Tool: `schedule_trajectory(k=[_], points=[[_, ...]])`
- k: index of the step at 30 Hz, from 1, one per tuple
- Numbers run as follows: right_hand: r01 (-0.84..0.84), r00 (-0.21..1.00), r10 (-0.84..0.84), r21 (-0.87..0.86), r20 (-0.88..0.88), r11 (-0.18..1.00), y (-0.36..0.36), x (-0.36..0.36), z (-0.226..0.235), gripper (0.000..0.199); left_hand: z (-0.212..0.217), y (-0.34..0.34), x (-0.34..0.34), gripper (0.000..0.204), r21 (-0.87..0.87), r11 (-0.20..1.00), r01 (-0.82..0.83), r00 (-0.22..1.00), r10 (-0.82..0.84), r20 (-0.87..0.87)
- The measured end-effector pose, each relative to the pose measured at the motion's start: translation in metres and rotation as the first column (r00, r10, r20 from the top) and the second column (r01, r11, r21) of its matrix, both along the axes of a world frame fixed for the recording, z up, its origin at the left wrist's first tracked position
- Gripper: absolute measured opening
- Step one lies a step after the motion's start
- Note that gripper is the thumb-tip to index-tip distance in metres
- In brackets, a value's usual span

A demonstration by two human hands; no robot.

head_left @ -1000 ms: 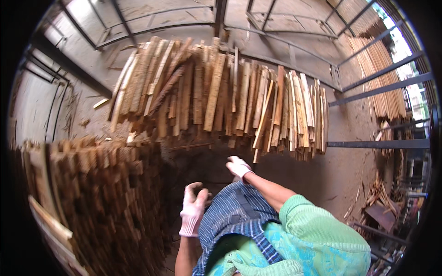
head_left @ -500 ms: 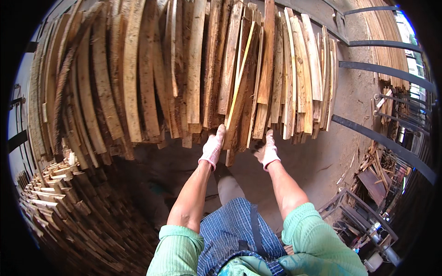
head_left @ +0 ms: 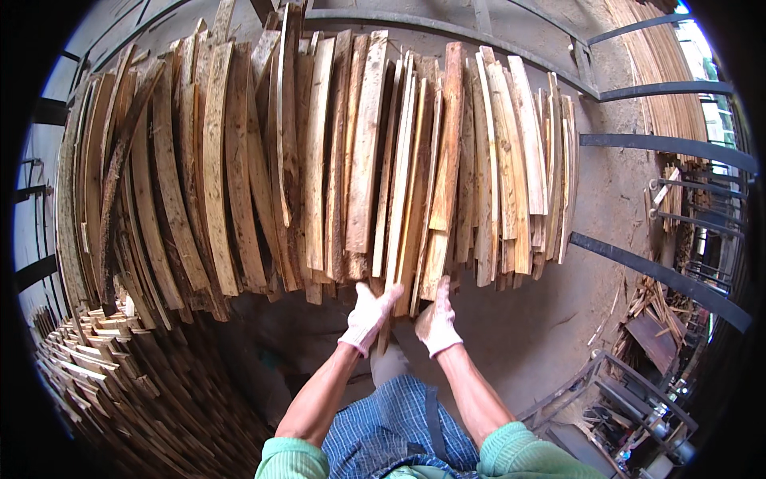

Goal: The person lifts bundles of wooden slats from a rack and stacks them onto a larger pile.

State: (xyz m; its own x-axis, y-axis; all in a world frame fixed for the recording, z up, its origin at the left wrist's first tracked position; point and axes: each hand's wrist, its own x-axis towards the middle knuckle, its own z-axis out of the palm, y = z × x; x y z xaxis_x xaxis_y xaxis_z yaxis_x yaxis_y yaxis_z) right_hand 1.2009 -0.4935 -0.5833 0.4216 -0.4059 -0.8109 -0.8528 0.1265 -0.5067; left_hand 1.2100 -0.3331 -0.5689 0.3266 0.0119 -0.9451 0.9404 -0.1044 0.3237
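Observation:
Both my hands wear pale work gloves and are at the near ends of rough wooden slats in a wide stack. My left hand [head_left: 369, 318] grips the left side of a few slats [head_left: 407, 231] that stick out toward me, its thumb lying over the top. On their right side, my right hand [head_left: 439, 321] closes around the ends, thumb pointing away from me. The undersides of the slats and most of my fingers are hidden. Left of my hands, more long slats [head_left: 219, 184] lie side by side, some bark-edged and crossing at an angle.
Dark metal bars [head_left: 662, 279] curve along the right of the stack, and a metal frame rail [head_left: 447, 25] runs behind it. A dense pile of slats [head_left: 104, 359] fills the lower left. Scrap wood [head_left: 658, 311] and a metal frame with machinery [head_left: 630, 407] are at right.
The stack now sits lower in the picture. My hands have come closer together around the slat ends, and the slats between them lie straighter, with ends nearer my body.

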Motion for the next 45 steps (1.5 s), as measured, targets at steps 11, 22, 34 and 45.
schedule_trajectory(k=[11,22,34,45], points=[[0.285,0.953,-0.126,0.668,-0.277,0.688,-0.007,0.045,0.07,0.095,0.047,0.052,0.027,0.063,-0.567,0.451,-0.69,0.66,0.713,-0.236],[-0.878,0.125,0.982,-0.477,-0.144,0.042,-0.004,0.014,0.002,0.088,-0.014,0.046,0.038,0.081,-0.16,0.982,0.098,0.956,-0.048,0.289],[-0.547,0.799,0.449,0.173,0.4,0.819,0.016,0.22,-0.002,0.103,-0.013,0.034,0.142,0.082,-0.426,0.828,-0.365,0.847,0.485,0.219],[-0.48,0.868,0.462,0.541,0.18,0.691,-0.081,0.051,0.116,0.092,0.13,0.012,-0.02,0.112,-0.516,0.814,-0.267,0.947,0.32,0.015]])
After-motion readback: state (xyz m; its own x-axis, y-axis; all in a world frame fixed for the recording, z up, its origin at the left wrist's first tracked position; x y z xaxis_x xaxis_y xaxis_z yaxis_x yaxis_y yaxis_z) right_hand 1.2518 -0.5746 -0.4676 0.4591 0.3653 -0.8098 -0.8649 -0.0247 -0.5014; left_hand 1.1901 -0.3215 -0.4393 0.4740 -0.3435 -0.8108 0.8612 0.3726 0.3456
